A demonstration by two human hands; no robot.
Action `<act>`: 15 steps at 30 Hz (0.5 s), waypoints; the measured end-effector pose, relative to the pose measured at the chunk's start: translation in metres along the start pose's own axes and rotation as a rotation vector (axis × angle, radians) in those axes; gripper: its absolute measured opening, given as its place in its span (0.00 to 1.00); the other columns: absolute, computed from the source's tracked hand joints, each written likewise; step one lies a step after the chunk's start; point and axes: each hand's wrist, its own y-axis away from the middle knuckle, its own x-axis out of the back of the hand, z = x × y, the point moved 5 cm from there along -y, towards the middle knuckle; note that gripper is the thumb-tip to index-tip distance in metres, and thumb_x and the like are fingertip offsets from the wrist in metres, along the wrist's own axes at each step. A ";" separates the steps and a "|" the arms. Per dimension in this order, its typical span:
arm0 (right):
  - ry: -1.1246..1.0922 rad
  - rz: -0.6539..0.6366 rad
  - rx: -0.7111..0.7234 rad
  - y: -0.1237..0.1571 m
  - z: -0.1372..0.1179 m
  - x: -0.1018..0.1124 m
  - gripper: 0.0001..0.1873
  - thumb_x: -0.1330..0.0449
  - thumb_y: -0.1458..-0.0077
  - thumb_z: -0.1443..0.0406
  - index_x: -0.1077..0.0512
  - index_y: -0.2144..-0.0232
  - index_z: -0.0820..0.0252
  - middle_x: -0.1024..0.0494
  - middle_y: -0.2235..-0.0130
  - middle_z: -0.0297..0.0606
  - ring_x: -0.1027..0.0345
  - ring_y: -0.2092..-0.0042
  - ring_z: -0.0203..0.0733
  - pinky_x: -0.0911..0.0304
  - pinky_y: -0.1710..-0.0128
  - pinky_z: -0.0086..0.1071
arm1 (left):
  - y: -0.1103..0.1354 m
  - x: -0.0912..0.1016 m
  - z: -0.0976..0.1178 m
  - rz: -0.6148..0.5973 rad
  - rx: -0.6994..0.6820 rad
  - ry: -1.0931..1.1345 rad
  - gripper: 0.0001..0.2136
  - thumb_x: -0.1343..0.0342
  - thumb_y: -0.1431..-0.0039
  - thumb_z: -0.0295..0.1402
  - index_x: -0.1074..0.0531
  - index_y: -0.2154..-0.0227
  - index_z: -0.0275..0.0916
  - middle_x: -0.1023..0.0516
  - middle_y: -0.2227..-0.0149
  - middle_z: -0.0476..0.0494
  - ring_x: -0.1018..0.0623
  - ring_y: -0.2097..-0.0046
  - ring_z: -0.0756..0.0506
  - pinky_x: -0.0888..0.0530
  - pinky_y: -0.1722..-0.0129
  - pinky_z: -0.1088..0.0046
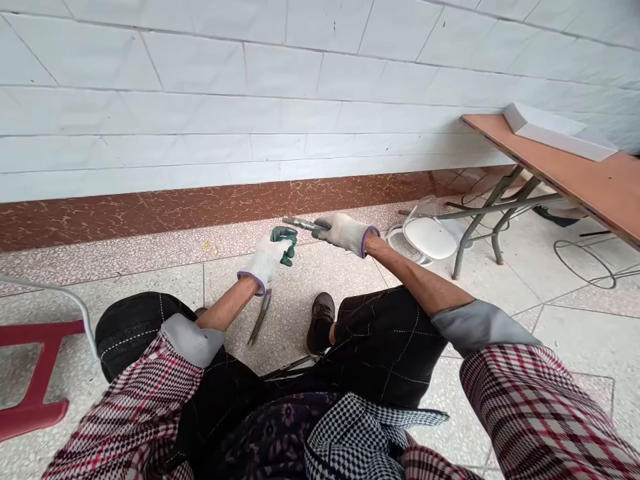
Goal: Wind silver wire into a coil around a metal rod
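Observation:
Both my hands wear white gloves with green fingertips. My right hand point(345, 232) is closed round a grey threaded metal rod point(300, 223) that points left and lies about level. My left hand point(273, 255) is curled just below the rod's left end, its fingers pinched together on something too small to make out. A flat metal tool point(260, 319) lies on the tiled floor under my left forearm. I sit with my knees apart, one dark shoe point(320, 321) between them.
A white tiled wall with a red-brown skirting stands ahead. A folding table point(575, 173) with a white box point(555, 130) is at the right, a white stool point(430, 237) beside its legs, cables on the floor. A red frame point(35, 373) sits at the left.

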 end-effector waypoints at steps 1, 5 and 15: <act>0.007 0.020 0.004 -0.002 -0.001 0.004 0.06 0.36 0.38 0.65 0.23 0.63 0.65 0.25 0.70 0.37 0.33 0.68 0.38 0.41 0.70 0.31 | 0.000 0.000 0.002 -0.005 0.000 0.015 0.06 0.40 0.46 0.28 0.26 0.64 0.39 0.28 0.78 0.49 0.29 0.76 0.50 0.30 0.77 0.75; -0.004 0.110 -0.008 -0.006 -0.002 0.018 0.05 0.38 0.39 0.66 0.24 0.66 0.62 0.28 0.74 0.34 0.37 0.71 0.37 0.47 0.73 0.31 | 0.011 -0.009 0.009 -0.102 0.000 0.031 0.05 0.38 0.50 0.30 0.25 0.69 0.38 0.29 0.79 0.48 0.30 0.78 0.50 0.32 0.79 0.75; -0.327 0.118 -0.002 0.032 -0.009 0.041 0.13 0.39 0.32 0.58 0.25 0.58 0.64 0.25 0.68 0.34 0.35 0.74 0.32 0.37 0.78 0.25 | 0.004 -0.011 -0.009 -0.218 -0.064 -0.088 0.10 0.42 0.55 0.37 0.25 0.69 0.38 0.31 0.79 0.52 0.33 0.78 0.51 0.33 0.82 0.77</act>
